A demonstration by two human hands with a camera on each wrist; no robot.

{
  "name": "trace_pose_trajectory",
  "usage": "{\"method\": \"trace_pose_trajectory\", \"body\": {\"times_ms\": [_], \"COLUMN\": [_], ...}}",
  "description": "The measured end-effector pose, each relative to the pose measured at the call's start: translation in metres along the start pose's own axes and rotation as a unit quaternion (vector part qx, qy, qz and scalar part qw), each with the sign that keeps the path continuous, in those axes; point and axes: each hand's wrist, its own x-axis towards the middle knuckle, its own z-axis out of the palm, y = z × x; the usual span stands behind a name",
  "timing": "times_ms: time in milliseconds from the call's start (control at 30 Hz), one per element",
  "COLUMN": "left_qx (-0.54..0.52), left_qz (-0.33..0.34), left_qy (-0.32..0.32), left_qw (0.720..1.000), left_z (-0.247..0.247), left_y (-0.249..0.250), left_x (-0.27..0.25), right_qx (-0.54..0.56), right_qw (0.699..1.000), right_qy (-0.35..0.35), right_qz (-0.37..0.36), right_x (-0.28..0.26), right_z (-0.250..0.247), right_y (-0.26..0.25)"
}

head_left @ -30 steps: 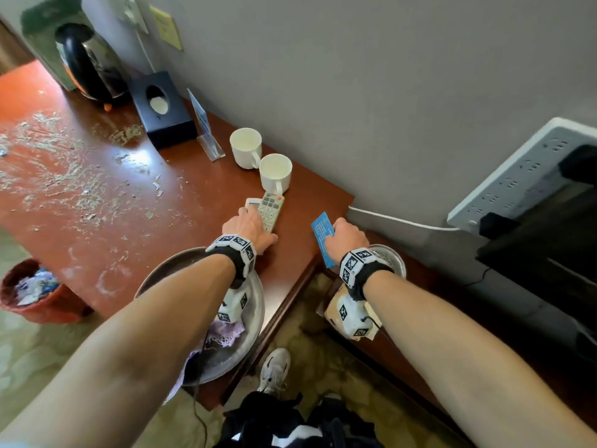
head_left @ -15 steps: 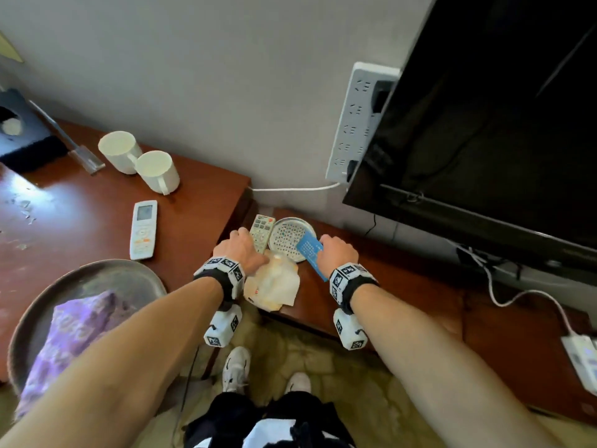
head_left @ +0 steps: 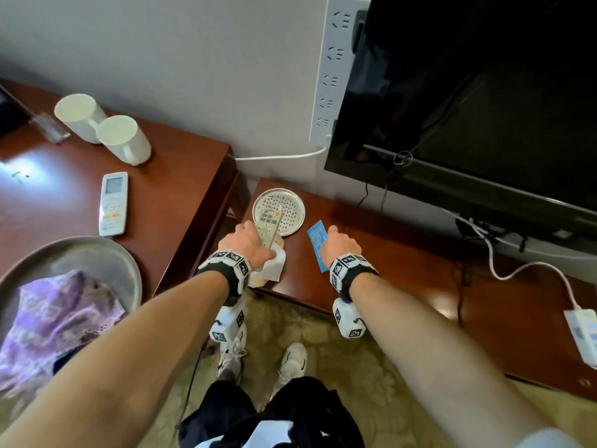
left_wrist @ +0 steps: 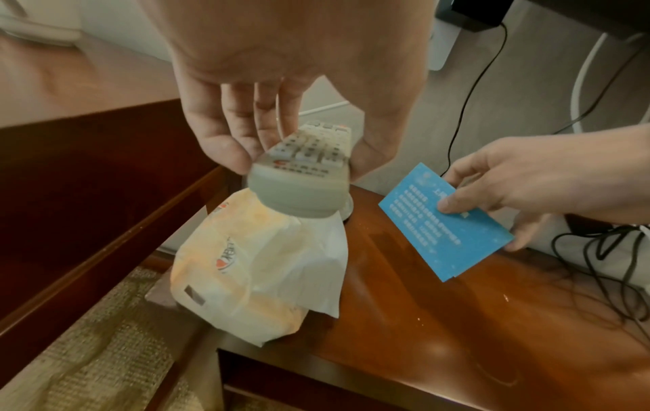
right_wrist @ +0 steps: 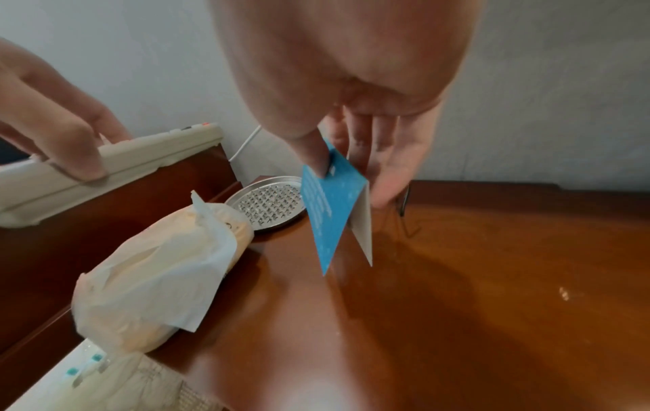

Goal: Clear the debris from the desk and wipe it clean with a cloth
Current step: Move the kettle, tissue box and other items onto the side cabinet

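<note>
Desk [head_left: 168, 176], red-brown wood, sits left of my hands. My left hand [head_left: 247, 242] grips a grey button remote [left_wrist: 309, 166] above a soft tissue pack [left_wrist: 253, 267]; my right hand [head_left: 339, 245] pinches a folded blue card [right_wrist: 329, 211]. Perforated metal dish [head_left: 289, 205] just beyond on the low stand [head_left: 403, 253].
</note>
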Motion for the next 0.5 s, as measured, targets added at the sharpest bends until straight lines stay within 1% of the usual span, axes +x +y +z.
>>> {"method": "trace_pose_trajectory", "body": {"times_ms": [300, 500], "left_qx": [0.032, 0.043], "left_qz": [0.01, 0.02], "left_qy": [-0.014, -0.023], "left_qw": [0.999, 0.999], "left_z": [0.004, -0.005], "left_y": [-0.017, -0.025], "left_x": [0.018, 0.034], "right_qx": [0.11, 0.162], "right_qw": [0.988, 0.977], "right_qy": [-0.004, -0.001], "right_qz": [0.106, 0.137], "right_x": [0.028, 0.04], "right_z": [0.02, 0.036], "right_y": [-0.015, -0.022]}}
